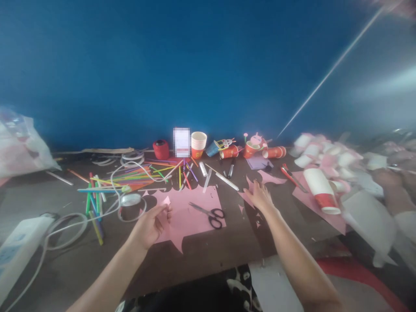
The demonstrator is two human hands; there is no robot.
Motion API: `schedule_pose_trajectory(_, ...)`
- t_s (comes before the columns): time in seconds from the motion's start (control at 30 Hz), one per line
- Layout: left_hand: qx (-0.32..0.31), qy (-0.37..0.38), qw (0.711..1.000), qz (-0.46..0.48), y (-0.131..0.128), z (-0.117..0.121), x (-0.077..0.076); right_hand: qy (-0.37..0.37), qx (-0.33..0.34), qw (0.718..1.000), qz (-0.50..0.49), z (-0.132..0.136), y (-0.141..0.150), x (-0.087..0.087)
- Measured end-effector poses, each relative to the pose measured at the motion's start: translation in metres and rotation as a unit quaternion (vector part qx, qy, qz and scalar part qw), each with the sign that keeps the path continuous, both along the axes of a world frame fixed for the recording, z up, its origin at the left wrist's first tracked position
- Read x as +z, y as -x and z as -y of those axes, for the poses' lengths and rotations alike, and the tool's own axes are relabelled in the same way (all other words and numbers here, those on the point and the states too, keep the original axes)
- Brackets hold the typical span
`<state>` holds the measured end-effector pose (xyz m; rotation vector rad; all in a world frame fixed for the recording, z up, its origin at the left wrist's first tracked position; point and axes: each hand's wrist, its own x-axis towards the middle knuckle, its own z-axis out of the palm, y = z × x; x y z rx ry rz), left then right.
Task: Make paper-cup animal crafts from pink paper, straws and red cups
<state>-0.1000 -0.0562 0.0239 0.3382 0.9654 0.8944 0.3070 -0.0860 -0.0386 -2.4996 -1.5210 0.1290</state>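
Observation:
My left hand (152, 223) is closed, pinching a small pink paper piece (167, 200) between thumb and fingertips. Under and beside it lies a large pink paper sheet (198, 199) with cut, uneven edges. Black-handled scissors (209, 212) rest on that sheet, blades pointing up and left. To the right, my right hand (261, 196) reaches over the table with fingers stretched out, down at a pink paper scrap (246, 198); whether the fingers press on it is hard to tell. Small pink offcuts (241, 209) lie close to that hand.
Coloured sticks (126, 175), a white cable (112, 184) and a power strip (24, 242) occupy the left. Stacked paper cups (198, 145) stand at the back. A red utility knife (292, 177), a lying cup (321, 190) and blurred white items (315, 151) are at right.

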Motion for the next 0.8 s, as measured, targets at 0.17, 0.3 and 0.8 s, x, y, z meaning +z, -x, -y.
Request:
schedule_pose_trajectory(0.17, 0.005, 0.014, 1.0, 0.002, -0.004, 0.0, -0.004, -0.092, 0.142, 0.985, -0.016, -0.001, 0.001, -0.002)
schedule_pose_trajectory(0.3, -0.002, 0.01, 1.0, -0.004, -0.004, 0.002, -0.009, -0.121, 0.185, 0.975, -0.026, -0.013, 0.003, -0.006)
schedule_pose_trajectory(0.8, 0.029, -0.003, 0.997, 0.07, 0.003, 0.008, -0.009, -0.257, 0.074, 0.963, -0.037, -0.031, 0.002, 0.027)
